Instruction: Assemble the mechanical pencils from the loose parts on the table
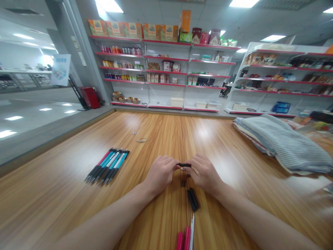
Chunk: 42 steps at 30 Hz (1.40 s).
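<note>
A short black pen grip (pixel 185 165) spans the gap between my hands above the wooden table. My left hand (pixel 161 172) pinches one end between thumb and fingers, and my right hand (pixel 204 173) pinches the other. Small bits under the right fingers are too blurred to name. Just below my hands lie small dark pieces (pixel 183 183), then black pen grips (pixel 193 199) side by side. Nearer to me are thin white refills (pixel 192 227) and two pink pen barrels (pixel 187 236), cut off by the frame's bottom edge.
Several assembled pens (pixel 108 166), blue, white and pink, lie in a slanted row on the left. Beyond them are a thin loop (pixel 142 140) and a tiny shiny piece (pixel 134 132). Folded striped cloth (pixel 283 139) is piled at right. Stocked shelves (pixel 166 73) stand behind the table.
</note>
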{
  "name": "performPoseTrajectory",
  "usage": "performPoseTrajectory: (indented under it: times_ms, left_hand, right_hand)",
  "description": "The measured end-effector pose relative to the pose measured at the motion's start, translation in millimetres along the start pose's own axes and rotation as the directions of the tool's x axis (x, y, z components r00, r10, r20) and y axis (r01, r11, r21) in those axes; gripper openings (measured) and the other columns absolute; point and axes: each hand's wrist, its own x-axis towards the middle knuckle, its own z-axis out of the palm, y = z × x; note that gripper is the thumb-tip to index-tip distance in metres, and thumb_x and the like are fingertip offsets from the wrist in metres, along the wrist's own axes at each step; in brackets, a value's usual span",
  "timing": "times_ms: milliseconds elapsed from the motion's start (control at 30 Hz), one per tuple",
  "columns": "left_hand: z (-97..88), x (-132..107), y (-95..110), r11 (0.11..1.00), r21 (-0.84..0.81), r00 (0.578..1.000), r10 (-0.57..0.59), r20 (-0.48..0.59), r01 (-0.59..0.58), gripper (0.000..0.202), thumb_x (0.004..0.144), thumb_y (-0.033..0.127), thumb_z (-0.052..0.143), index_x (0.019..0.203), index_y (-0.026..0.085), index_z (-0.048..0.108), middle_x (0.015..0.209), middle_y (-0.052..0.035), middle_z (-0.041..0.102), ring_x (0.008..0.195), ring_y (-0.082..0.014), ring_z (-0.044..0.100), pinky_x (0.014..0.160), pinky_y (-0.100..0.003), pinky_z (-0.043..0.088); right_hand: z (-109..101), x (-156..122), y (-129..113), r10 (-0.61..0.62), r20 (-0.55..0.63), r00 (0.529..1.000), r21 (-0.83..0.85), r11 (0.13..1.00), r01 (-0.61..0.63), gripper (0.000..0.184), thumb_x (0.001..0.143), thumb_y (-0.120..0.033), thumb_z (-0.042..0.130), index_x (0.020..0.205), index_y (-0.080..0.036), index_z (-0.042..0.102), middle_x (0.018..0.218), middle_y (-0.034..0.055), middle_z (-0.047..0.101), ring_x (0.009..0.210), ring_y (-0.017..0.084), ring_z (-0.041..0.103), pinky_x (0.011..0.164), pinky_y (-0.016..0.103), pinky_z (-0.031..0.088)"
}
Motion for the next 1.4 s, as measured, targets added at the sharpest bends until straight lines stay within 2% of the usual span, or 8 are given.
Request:
performPoseTrajectory:
  times_ms: [200,400,500,667,900,1133,1300,1400]
  left_hand:
    - [0.7,-0.9,-1.1,1.000,0.003,1.000,0.006,0.001,-0.006,0.021,0.095,0.026,0.045,0.099,0.020,0.064,0.085,-0.0051,0.065,0.084,-0.0178,0.057,0.076,-0.032,0.039]
    - [0.7,0.5,-0.8,1.000,-0.001,1.000,0.022,0.003,-0.022,0.019,0.094,0.023,0.045,0.101,0.019,0.063,0.086,-0.0048,0.066,0.084,-0.0177,0.057,0.077,-0.032,0.038]
    - [1.3,0.1,-0.2,0.999,-0.001,0.999,0.037,-0.002,-0.037,0.019,0.095,0.023,0.045,0.099,0.019,0.064,0.084,-0.0047,0.066,0.083,-0.0175,0.057,0.076,-0.032,0.038]
    - [1.1,-0.8,0.8,0.999,-0.007,0.999,0.032,0.010,-0.032,0.021,0.095,0.027,0.044,0.097,0.019,0.064,0.083,-0.0046,0.066,0.082,-0.0175,0.056,0.075,-0.032,0.038]
    - [1.0,0.6,-0.5,1.000,-0.012,1.000,0.028,-0.001,-0.028,0.020,0.095,0.024,0.045,0.099,0.019,0.063,0.085,-0.0047,0.066,0.083,-0.0176,0.056,0.075,-0.032,0.038]
    - [1.6,-0.8,-0.3,1.000,-0.004,0.999,0.028,0.023,-0.028,0.021,0.095,0.027,0.044,0.097,0.019,0.063,0.084,-0.0044,0.065,0.082,-0.0173,0.056,0.075,-0.032,0.038]
    - [1.2,-0.2,-0.2,0.999,-0.012,0.999,0.035,0.003,-0.035,0.020,0.095,0.024,0.044,0.099,0.019,0.063,0.085,-0.0048,0.066,0.083,-0.0173,0.057,0.075,-0.031,0.038]
    - [0.4,0.3,1.0,0.999,-0.014,0.999,0.052,-0.001,-0.052,0.020,0.095,0.025,0.044,0.096,0.019,0.063,0.082,-0.0050,0.066,0.081,-0.0168,0.057,0.074,-0.031,0.038]
  right_hand:
    - [0.2,-0.3,0.6,0.019,0.020,1.000,-0.025,1.000,-0.018,0.027,0.093,-0.026,0.050,0.068,-0.017,0.054,0.066,0.0037,0.056,0.070,0.016,0.044,0.068,0.031,0.034]
    - [-1.3,0.2,-3.1,0.003,0.029,1.000,0.025,1.000,-0.004,0.012,0.090,-0.027,0.055,0.090,-0.016,0.060,0.081,0.0061,0.061,0.079,0.019,0.048,0.073,0.033,0.035]
    - [-0.8,0.0,-3.0,-0.001,0.024,1.000,0.017,1.000,0.000,0.015,0.092,-0.025,0.052,0.083,-0.016,0.059,0.075,0.0048,0.060,0.076,0.017,0.046,0.072,0.032,0.034]
    - [0.3,0.9,-2.0,0.008,0.025,1.000,-0.036,0.999,-0.007,0.031,0.094,-0.025,0.048,0.064,-0.016,0.050,0.065,0.0038,0.055,0.068,0.015,0.042,0.068,0.031,0.032]
    - [-1.1,1.2,-4.6,0.001,0.013,1.000,0.019,1.000,-0.002,0.013,0.090,-0.027,0.055,0.086,-0.016,0.059,0.079,0.0056,0.061,0.078,0.018,0.048,0.071,0.032,0.035]
    - [1.4,-0.4,-1.4,0.003,0.024,1.000,-0.032,0.999,-0.002,0.030,0.093,-0.026,0.049,0.065,-0.016,0.051,0.064,0.0037,0.056,0.068,0.015,0.042,0.068,0.032,0.032]
    - [-0.5,0.5,-5.0,0.005,0.010,1.000,0.006,1.000,-0.005,0.016,0.090,-0.030,0.056,0.084,-0.016,0.059,0.078,0.0051,0.062,0.076,0.017,0.046,0.071,0.032,0.034]
    - [0.5,0.0,-3.9,0.004,0.010,1.000,-0.012,1.000,-0.003,0.022,0.093,-0.027,0.051,0.074,-0.016,0.057,0.070,0.0039,0.059,0.072,0.016,0.045,0.069,0.031,0.033]
